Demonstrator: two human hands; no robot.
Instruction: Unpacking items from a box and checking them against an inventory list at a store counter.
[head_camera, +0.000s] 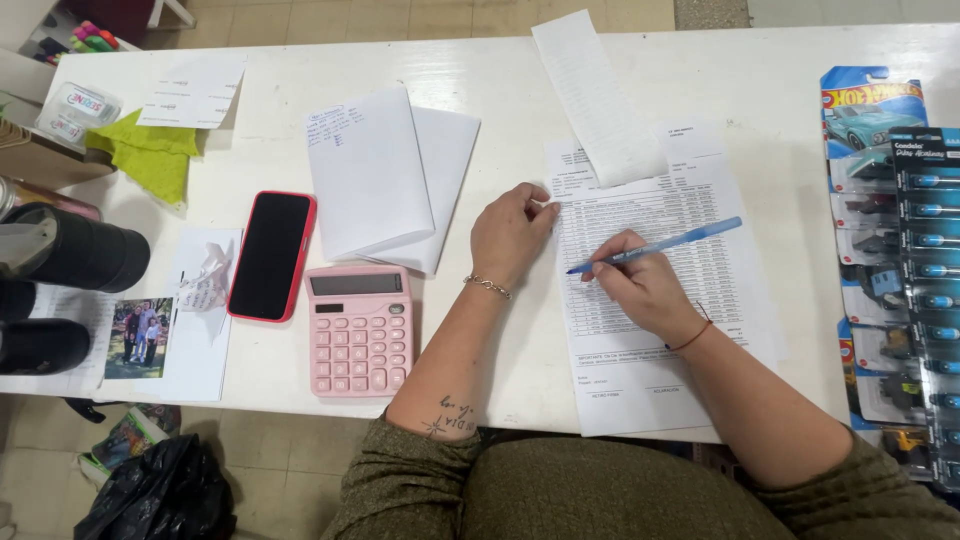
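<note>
Head camera, steeply down, close over white table (700, 70).

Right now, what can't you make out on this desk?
All in the head view:
- Print on the sheet: too small to tell; the right hand covers some rows.
- Pen tip: too small to tell if it touches.
- Sheet's edge under the left hand: hidden.
- Toy car packs: cut off by the right edge.
- Black cups: cut off at left.

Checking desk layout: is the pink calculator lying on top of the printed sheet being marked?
No, the pink calculator lies on bare table, left of the printed sheet.
</note>
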